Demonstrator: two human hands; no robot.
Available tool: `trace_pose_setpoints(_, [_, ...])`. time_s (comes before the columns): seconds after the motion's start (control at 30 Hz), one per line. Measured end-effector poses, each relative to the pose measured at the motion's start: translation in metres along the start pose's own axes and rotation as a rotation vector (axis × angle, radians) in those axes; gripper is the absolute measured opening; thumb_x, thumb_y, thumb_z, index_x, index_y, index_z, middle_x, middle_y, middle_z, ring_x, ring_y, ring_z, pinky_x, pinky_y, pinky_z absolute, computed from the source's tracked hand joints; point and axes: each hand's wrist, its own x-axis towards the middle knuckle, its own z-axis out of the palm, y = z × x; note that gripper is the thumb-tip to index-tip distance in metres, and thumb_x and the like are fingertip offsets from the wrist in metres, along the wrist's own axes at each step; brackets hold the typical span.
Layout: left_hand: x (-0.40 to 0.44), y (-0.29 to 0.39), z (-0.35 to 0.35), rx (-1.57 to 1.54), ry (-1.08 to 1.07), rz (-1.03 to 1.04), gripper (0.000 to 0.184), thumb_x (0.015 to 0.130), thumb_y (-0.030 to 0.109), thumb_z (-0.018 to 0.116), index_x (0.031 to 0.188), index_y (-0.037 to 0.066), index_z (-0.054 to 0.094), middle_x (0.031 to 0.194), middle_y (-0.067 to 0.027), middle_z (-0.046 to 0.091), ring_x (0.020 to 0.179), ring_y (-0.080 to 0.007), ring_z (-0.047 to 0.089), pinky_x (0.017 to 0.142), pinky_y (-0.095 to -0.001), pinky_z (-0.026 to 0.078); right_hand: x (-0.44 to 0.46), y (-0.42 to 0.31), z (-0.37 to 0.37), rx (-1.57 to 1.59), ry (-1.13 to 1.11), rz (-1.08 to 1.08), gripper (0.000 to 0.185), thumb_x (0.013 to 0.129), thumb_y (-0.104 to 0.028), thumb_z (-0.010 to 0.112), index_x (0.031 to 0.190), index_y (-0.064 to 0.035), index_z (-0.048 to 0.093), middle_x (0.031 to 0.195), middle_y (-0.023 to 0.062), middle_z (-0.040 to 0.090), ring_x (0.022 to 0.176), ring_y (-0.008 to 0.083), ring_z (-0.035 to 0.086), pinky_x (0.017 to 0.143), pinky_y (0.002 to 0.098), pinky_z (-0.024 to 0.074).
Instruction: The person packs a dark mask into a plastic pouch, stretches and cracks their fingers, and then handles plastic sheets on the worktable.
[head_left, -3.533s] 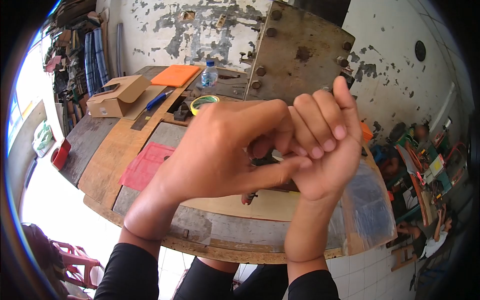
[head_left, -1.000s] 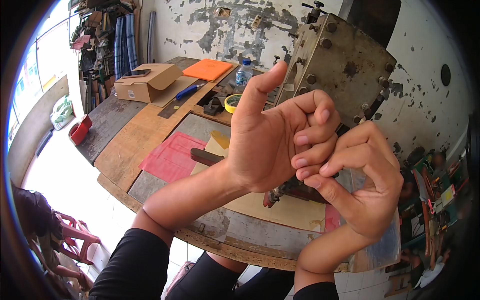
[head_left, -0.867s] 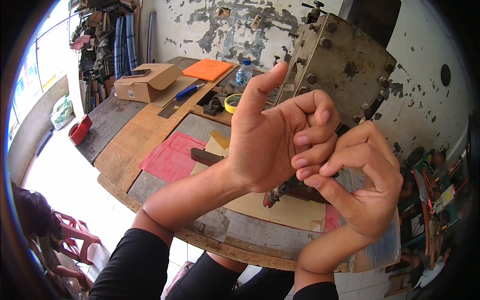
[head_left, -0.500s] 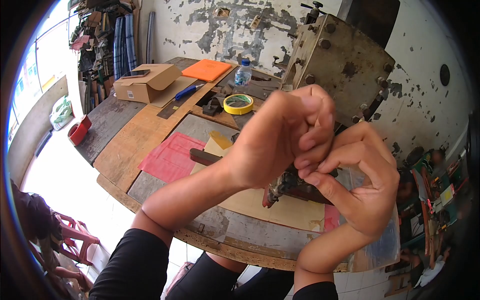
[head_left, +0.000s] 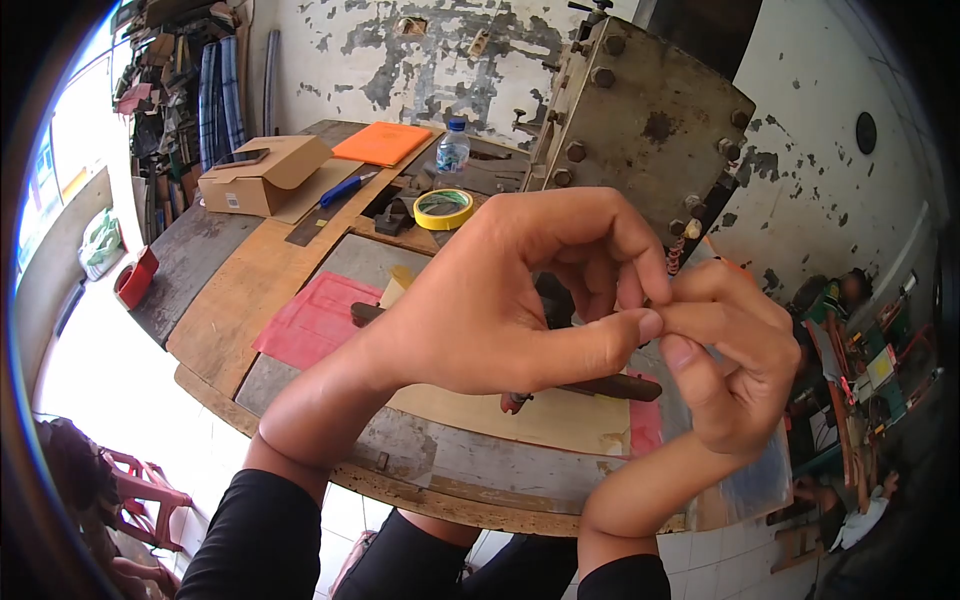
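My left hand (head_left: 510, 300) is raised over the work table, its thumb and fingertips drawn together in a pinch. The fingertips of my right hand (head_left: 735, 355) meet it from the right, also pinched. Whatever lies between the fingers, if anything, is too small or hidden to name. Below both hands, a dark bar (head_left: 625, 387) crosses above a pale yellow sheet (head_left: 480, 415). A pink sheet (head_left: 315, 320) lies on the table left of my left wrist. My left hand hides much of the mechanism beneath it.
A large bolted metal machine (head_left: 640, 110) rises behind my hands. On the table are a cardboard box (head_left: 240, 190), an orange folder (head_left: 382, 143), a blue cutter (head_left: 345, 190), a water bottle (head_left: 452, 155) and a yellow tape roll (head_left: 443, 222). People sit at the far right.
My left hand has rotated, bringing its thumb forward to meet my right fingertips. Both hands stay pinched together. The view has shifted, so the table and machine appear farther left.
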Motion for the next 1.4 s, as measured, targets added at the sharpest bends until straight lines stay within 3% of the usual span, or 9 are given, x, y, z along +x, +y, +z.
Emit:
trace_pose_setpoints(0.3, [0.002,-0.001,0.002,0.259,0.042,0.291,0.015,0.083,-0.001,0.08,0.095,-0.001,0.072,0.094,-0.0085,0.069,0.078,-0.012,0.069,0.068,-0.0247,0.057,-0.001,0.003,0.0,-0.012,0.004,-0.013,0.015,0.078,0.002,0.069,0.09,0.0058,0.075,0.086,0.0147,0.071,0.07,0.0232,0.064,0.064,0.031,0.0486])
trace_pose_setpoints(0.47, [-0.002,0.001,0.009,0.669,0.154,0.47,0.021,0.076,-0.005,0.081,0.095,0.001,0.073,0.089,-0.0096,0.072,0.073,-0.016,0.072,0.06,-0.0275,0.058,-0.002,0.0,0.004,-0.088,0.023,0.018,0.013,0.077,0.004,0.07,0.09,0.0053,0.074,0.085,0.0135,0.07,0.069,0.0255,0.064,0.065,0.0328,0.0477])
trace_pose_setpoints(0.9, [-0.006,-0.001,0.01,0.977,0.178,0.57,0.024,0.069,-0.001,0.084,0.089,0.005,0.072,0.082,-0.004,0.068,0.063,-0.0193,0.068,0.053,-0.0308,0.053,-0.003,-0.01,0.012,-0.278,0.001,0.106,0.014,0.077,0.003,0.073,0.09,0.0007,0.072,0.083,0.0087,0.067,0.07,0.0285,0.063,0.064,0.0383,0.0434])
trace_pose_setpoints(1.4, [-0.007,-0.003,0.014,1.115,0.086,0.466,0.026,0.068,0.005,0.081,0.085,0.008,0.062,0.079,-0.0036,0.054,0.057,-0.0207,0.06,0.052,-0.0342,0.049,-0.006,-0.008,0.017,-0.4,-0.126,0.096,0.007,0.08,-0.001,0.073,0.085,-0.0037,0.068,0.084,0.0074,0.064,0.075,0.0307,0.064,0.067,0.0419,0.0454])
